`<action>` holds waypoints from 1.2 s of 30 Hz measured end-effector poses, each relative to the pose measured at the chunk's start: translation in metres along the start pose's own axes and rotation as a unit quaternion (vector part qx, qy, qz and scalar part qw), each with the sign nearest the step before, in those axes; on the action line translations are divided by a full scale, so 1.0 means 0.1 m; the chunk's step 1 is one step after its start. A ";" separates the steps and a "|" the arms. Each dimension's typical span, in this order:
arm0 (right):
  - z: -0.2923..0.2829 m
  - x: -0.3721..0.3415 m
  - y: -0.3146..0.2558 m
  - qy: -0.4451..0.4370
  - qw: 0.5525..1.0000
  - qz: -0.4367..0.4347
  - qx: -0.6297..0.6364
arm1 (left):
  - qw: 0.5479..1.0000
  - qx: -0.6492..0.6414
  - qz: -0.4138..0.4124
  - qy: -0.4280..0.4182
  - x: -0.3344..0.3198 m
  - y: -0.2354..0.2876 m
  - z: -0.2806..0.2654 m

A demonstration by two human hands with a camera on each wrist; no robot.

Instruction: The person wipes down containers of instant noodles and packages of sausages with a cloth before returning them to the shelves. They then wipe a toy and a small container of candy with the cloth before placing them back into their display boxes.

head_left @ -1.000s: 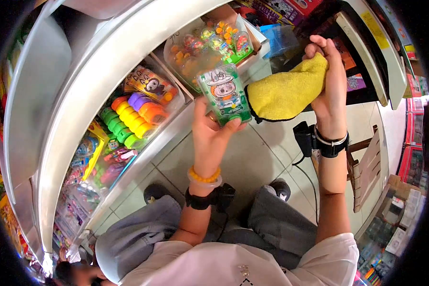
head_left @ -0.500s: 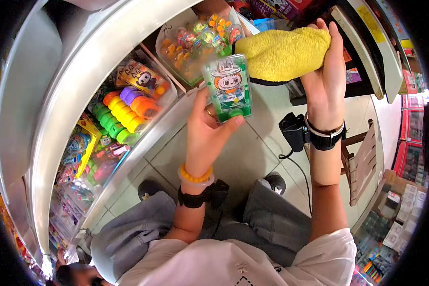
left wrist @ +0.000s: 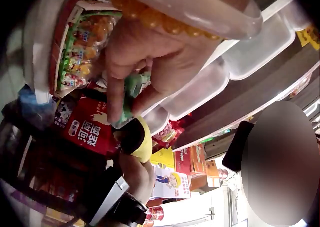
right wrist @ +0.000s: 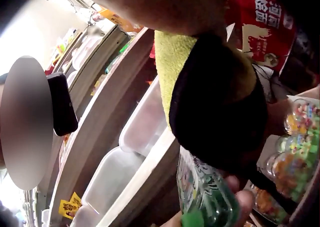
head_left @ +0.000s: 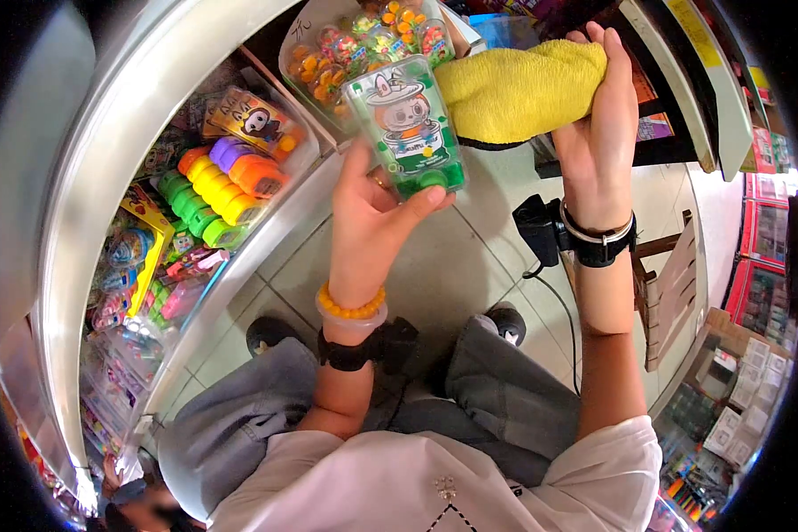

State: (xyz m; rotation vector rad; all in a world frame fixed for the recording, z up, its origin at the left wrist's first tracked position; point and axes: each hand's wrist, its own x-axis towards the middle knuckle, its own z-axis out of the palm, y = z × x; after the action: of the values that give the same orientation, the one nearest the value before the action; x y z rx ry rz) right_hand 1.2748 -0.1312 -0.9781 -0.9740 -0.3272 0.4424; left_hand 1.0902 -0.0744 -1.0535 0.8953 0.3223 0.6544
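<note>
My left hand [head_left: 368, 208] grips a flat clear bottle [head_left: 408, 129] with green contents, a green cap and a cartoon figure on its face; the thumb lies by the cap. In the right wrist view the bottle [right wrist: 207, 194] shows below a black-lined opening. My right hand [head_left: 598, 146] holds a yellow terry-cloth pouch [head_left: 528, 93] with black edging, its fingers pointing up beside the cloth and its thumb hidden. The pouch stretches left from the palm, and the bottle overlaps its left end in the head view. Dark lining shows inside the pouch [left wrist: 146, 144] in the left wrist view.
A box of clear candy containers [head_left: 332, 58] stands beyond the bottle. Along the white shelf at left lie colourful ridged tubes [head_left: 217, 186] and a cartoon packet [head_left: 253, 124]. A wooden slatted chair [head_left: 669, 293] stands at right on the tiled floor [head_left: 457, 266].
The pouch has swung up and left so that its left end lies behind the bottle. Both hands have moved up, and the left hand has tilted the bottle.
</note>
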 end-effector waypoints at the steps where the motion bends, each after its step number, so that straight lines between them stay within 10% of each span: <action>1: 0.02 -0.01 -0.01 -0.002 1.000 -0.001 -0.007 | 1.000 0.001 -0.002 -0.011 0.00 0.00 0.01; 36: 0.02 -0.08 0.07 -0.020 0.999 0.016 -0.033 | 0.997 0.058 0.033 -0.027 -0.02 -0.07 -0.03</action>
State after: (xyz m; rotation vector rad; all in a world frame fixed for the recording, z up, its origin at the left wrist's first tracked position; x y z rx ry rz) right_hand 1.2655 -0.1300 -0.9834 -1.0361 -0.3653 0.4834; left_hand 1.0896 -0.0769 -1.0614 1.0365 0.2862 0.6767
